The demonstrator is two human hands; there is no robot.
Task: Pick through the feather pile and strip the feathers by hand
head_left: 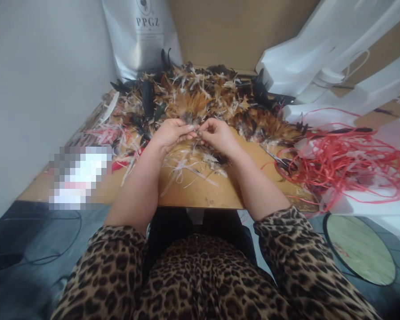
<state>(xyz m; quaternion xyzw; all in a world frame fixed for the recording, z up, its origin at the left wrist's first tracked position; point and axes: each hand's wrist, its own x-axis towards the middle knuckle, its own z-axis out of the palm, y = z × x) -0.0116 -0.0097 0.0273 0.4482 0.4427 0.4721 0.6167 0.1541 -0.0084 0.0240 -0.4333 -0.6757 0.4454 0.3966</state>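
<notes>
Brown feathers fan out in a bunch (pixel 189 104) just beyond my fingertips, the quill ends toward me. My left hand (pixel 176 134) pinches the base of this bunch between thumb and fingers. Right beside it, fingertips almost touching, my right hand (pixel 215 135) is closed in a pinch at the same quill ends. Whatever fine detail lies between the fingertips is too small to make out. Under my hands, a thin whitish ribbon (pixel 180 171) lies loosely looped on the wooden table (pixel 220 198), with fluffy feather scraps (pixel 216 161) close by.
A broad heap of brown and black feathers (pixel 220 91) covers the table's back. At the right are scissors (pixel 276 158) and a tangle of red ribbon (pixel 350 160). A silver bag (pixel 146 49) stands behind. Pink-white strips (pixel 110 133) and a blurred bright object (pixel 82 178) lie left.
</notes>
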